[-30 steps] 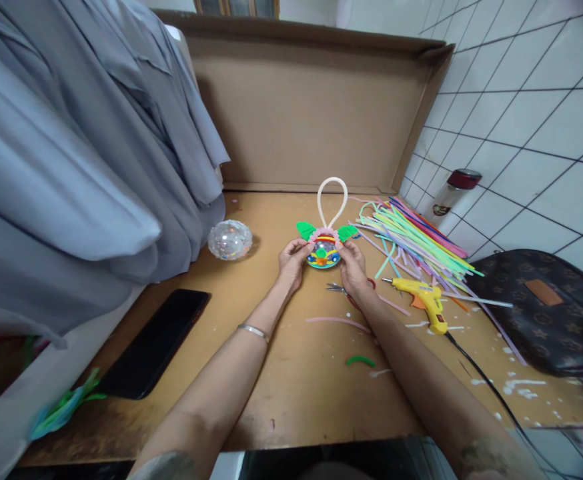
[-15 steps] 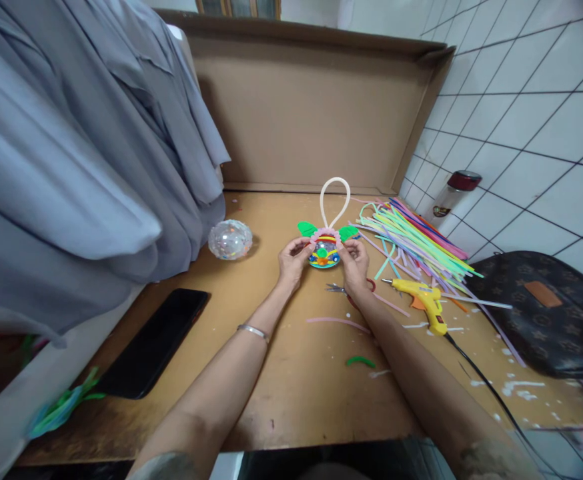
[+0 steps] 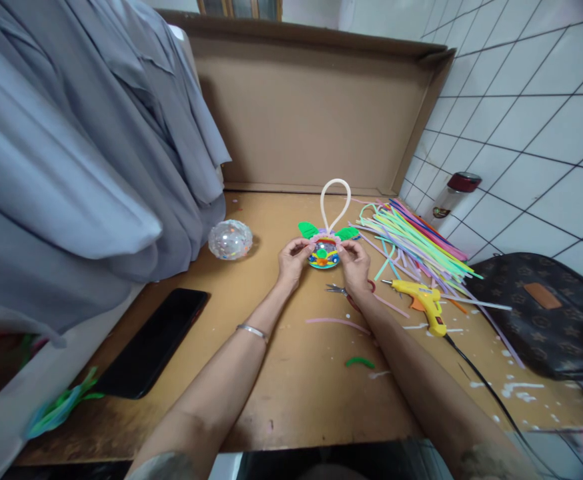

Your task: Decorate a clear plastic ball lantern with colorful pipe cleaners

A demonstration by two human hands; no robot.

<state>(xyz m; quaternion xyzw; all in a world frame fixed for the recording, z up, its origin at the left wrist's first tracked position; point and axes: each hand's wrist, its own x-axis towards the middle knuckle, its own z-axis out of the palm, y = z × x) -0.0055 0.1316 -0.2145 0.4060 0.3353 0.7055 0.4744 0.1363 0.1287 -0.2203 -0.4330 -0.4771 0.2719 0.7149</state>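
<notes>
A round colourful ornament (image 3: 324, 255) with green leaves, a pink scalloped band and a tall white loop (image 3: 336, 193) is at the middle of the table. My left hand (image 3: 294, 261) grips its left edge between thumb and fingers. On the opposite side, my right hand (image 3: 354, 264) pinches the right edge, by the pink band. Red-handled scissors (image 3: 337, 289) lie partly under my right wrist. A clear round bowl-like ball (image 3: 230, 240) sits to the left of my hands.
Pipe cleaners (image 3: 416, 240), a yellow glue gun (image 3: 424, 301), a dark bag (image 3: 546, 320) and a bottle (image 3: 451, 200) are at the right. A black phone (image 3: 154, 343) lies left. Cardboard (image 3: 311, 113) stands behind; grey cloth (image 3: 96, 153) hangs left.
The ornament has tilted slightly in my hands, and its pink band and leaves sit a little lower. Both hands stay in nearly the same place.
</notes>
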